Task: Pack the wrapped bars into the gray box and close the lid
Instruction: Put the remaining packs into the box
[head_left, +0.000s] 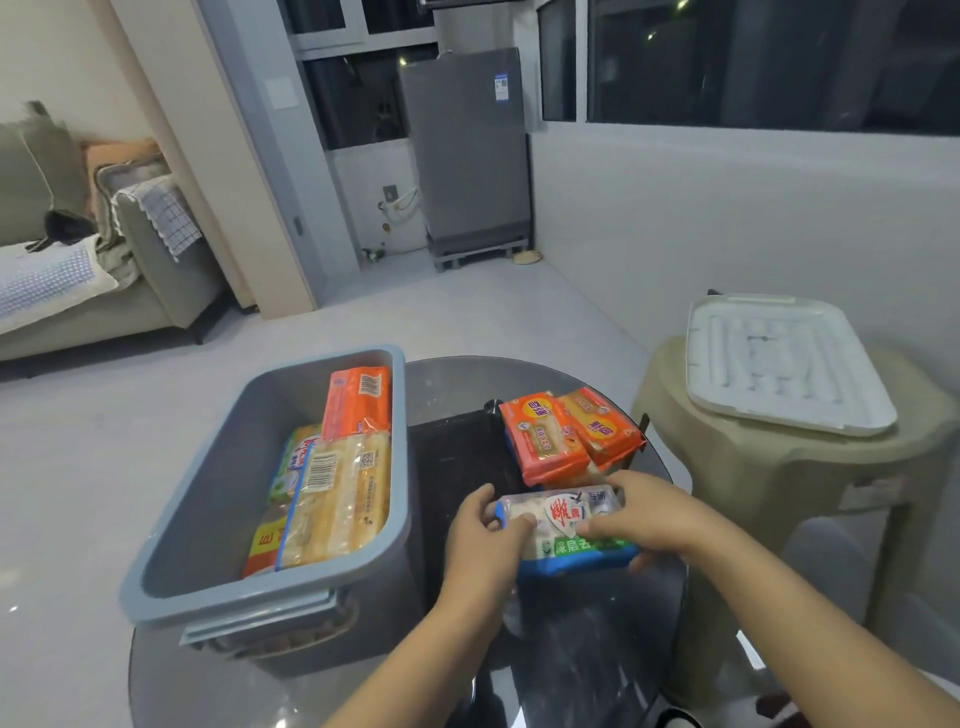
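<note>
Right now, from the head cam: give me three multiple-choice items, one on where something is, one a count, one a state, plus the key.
1. Where is the white lid?
A. on the gray box
B. on the beige stool
C. on the floor

2. How many orange-wrapped bars lie on the table outside the box?
A. two
B. four
C. none

3. What is the state of the gray box?
A. closed
B. open and empty
C. open, with bars inside

Key: B, the lid rests on the beige stool; A, two orange-wrapped bars sit beyond the hands; C, no lid on it and packs show inside.
</note>
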